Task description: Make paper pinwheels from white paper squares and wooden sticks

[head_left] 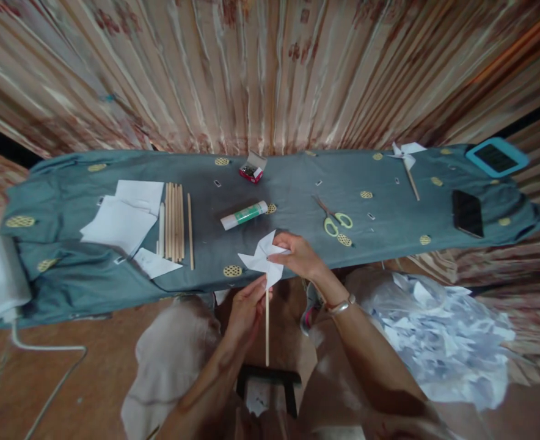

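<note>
I hold a white paper pinwheel [261, 258] on a thin wooden stick [267, 333] just in front of the table's near edge. My left hand [246, 308] is closed round the stick right below the paper. My right hand [300, 255] pinches the pinwheel's centre from the right, fingers pressed together. A metal bracelet sits on my right wrist.
On the blue-grey cloth table [68, 269]: white paper sheets [123, 220], several wooden sticks [175, 227], a glue stick [244, 215], a small red box [253, 168], yellow-green scissors [335, 220], a finished pinwheel [406, 156], a black phone [467, 212]. Paper scraps fill a bag [439, 330] at right.
</note>
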Demonstrator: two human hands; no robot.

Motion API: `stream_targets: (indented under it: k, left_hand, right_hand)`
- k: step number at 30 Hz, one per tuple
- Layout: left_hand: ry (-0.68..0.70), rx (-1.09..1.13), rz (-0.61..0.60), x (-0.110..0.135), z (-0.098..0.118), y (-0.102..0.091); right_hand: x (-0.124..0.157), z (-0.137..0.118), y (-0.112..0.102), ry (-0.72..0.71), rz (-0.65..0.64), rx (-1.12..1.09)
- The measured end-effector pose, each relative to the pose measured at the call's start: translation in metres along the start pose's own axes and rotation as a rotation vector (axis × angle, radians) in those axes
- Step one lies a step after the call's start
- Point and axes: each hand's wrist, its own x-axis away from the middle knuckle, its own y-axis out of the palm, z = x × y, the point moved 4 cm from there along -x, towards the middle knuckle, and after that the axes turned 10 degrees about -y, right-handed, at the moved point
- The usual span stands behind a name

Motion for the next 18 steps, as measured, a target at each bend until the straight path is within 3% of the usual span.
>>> stream_targets:
  k: [7,18]
  left_hand:
    - [-0.021,0.034,0.076,-0.006,-0.005,-0.002]
    - [-0.005,0.007,0.011,-0.006,-0.002,0.000]
  right_hand:
    - [-0.011,-0.014,-0.003,-0.080,-0.051,0.375]
    - [-0.024,-0.006,-0.005,0.007,-0.178,0.251]
